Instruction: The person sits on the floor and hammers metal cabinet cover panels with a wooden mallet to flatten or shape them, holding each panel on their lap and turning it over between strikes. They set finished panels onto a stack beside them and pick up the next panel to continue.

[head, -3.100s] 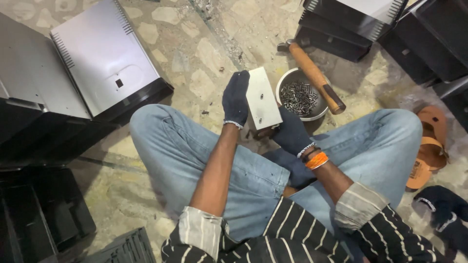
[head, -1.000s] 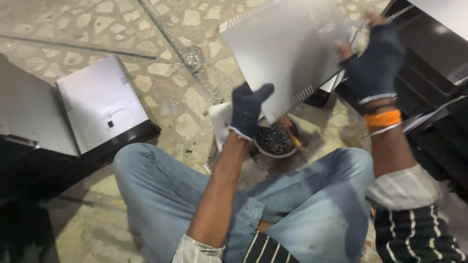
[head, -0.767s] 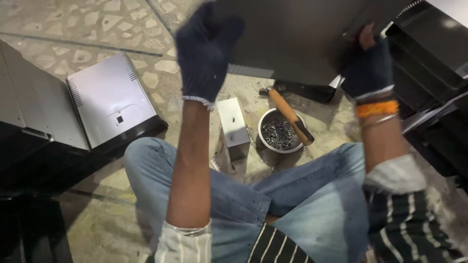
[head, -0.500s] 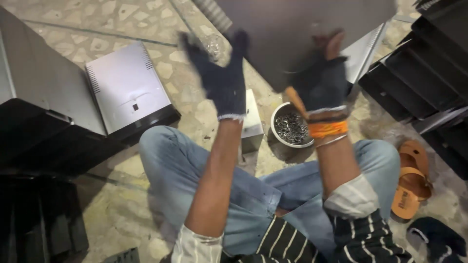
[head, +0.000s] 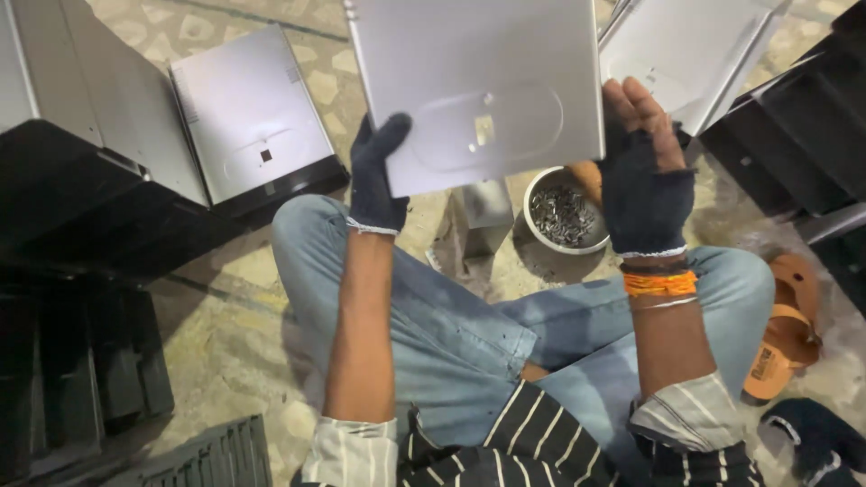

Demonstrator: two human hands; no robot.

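The person sat cross-legged on the stone floor (head: 225,334) and held a grey metal panel (head: 478,81) up in front of the chest, flat face toward the camera, above the knees. The left hand (head: 374,176), in a dark glove, was clamped on the panel's lower left corner, thumb on the front. The right hand (head: 642,167), in a fingerless dark glove, was closed on the right edge, bare fingertips (head: 631,97) curled over the front. Both hands touched it, so neither was nearer; the panel rose up and away from both hands, its long axis running roughly left to right between them. Below it, between the knees, stood a round bowl of screws (head: 561,215) and just beside that a small grey metal box (head: 484,215). A second grey panel (head: 248,113) lay on black casings at the left; an orange sandal (head: 783,329) lay by the right knee. Against 0.5 s before, the panel's pale face with its oval pressing showed instead of a dark side, it filled more of the view, and the left hand had gone from spread open near the edge to gripping the corner.
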